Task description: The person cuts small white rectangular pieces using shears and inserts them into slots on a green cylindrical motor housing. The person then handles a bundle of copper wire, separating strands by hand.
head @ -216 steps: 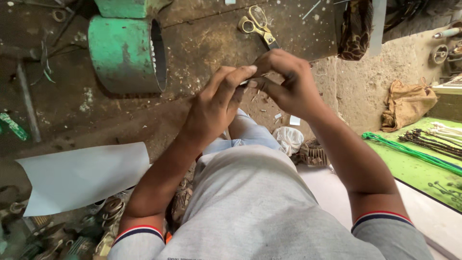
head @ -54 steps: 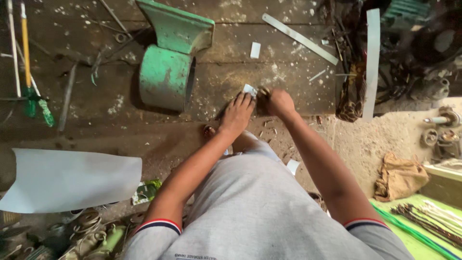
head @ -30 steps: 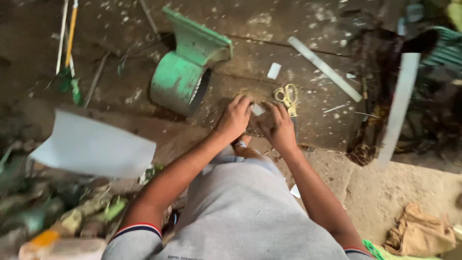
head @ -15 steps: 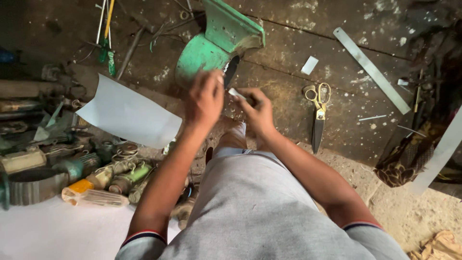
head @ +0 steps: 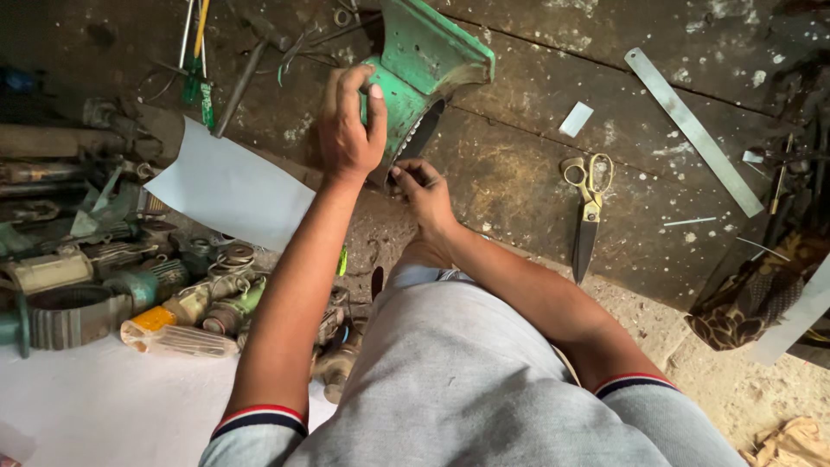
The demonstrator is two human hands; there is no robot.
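Note:
A green metal motor housing (head: 415,73) lies on its side on the dark wooden floor, its open end toward me. My left hand (head: 347,121) rests on top of its near rim, fingers curled over the edge. My right hand (head: 421,186) is at the lower edge of the opening, fingertips pinched together on a small thin piece that I cannot make out. Both forearms reach forward over my grey-clad lap.
Yellow-handled scissors (head: 588,207) lie to the right, with a small white strip (head: 576,119) and a long metal ruler (head: 692,130) beyond. A white sheet (head: 229,186) lies to the left beside a pile of motor parts, springs and a bottle (head: 173,339). Screwdrivers (head: 201,52) lie at the far left.
My view has swung right to left and closer. My hands, earlier together holding a small piece, moved to the green housing; the left now sits on its rim, the right at its opening.

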